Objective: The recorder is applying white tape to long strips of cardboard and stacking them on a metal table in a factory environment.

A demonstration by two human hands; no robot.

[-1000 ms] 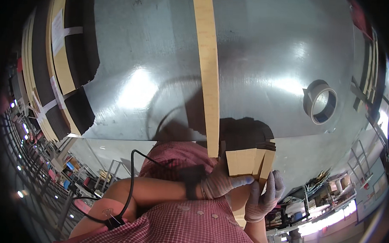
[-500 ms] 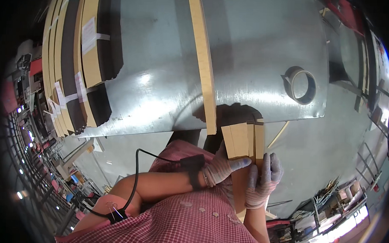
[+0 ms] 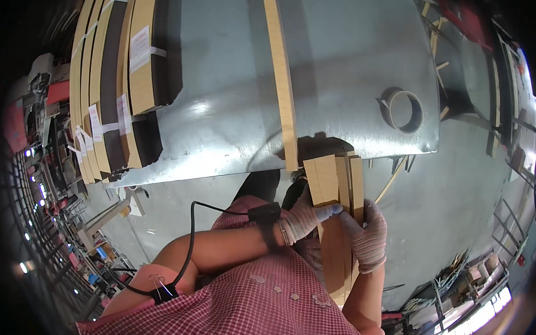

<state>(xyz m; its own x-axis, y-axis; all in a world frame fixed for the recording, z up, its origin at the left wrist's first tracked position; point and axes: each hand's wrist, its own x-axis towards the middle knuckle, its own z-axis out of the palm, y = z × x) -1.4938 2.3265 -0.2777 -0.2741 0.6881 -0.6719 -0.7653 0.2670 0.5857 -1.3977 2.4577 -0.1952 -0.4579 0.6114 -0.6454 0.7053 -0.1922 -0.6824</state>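
A bundle of long, flat tan strips (image 3: 322,178), wood or board by the look of it, is held upright-lengthwise just off the table's near edge. My left hand (image 3: 308,222), in a striped knit glove, grips the bundle from its left side with the thumb laid across the front. On the other side my right hand (image 3: 369,242), gloved alike, wraps round the right-hand strips, its thumb on the front close to the left thumb. The fingers behind the bundle are hidden. The strips on the right stand slightly apart from the left ones at the top.
One long tan strip (image 3: 277,67) lies across the metal-topped table (image 3: 217,95), its end at the near edge. A tape roll (image 3: 390,113) rests at the right. Banded stacks of strips (image 3: 142,86) with white labels lie at the left. A thin stick (image 3: 391,180) shows beyond the bundle.
My right hand has moved up and closed round the strips, its thumb now across the front. The bundle has risen slightly; its right-hand strips have shifted. The view has shifted a little.
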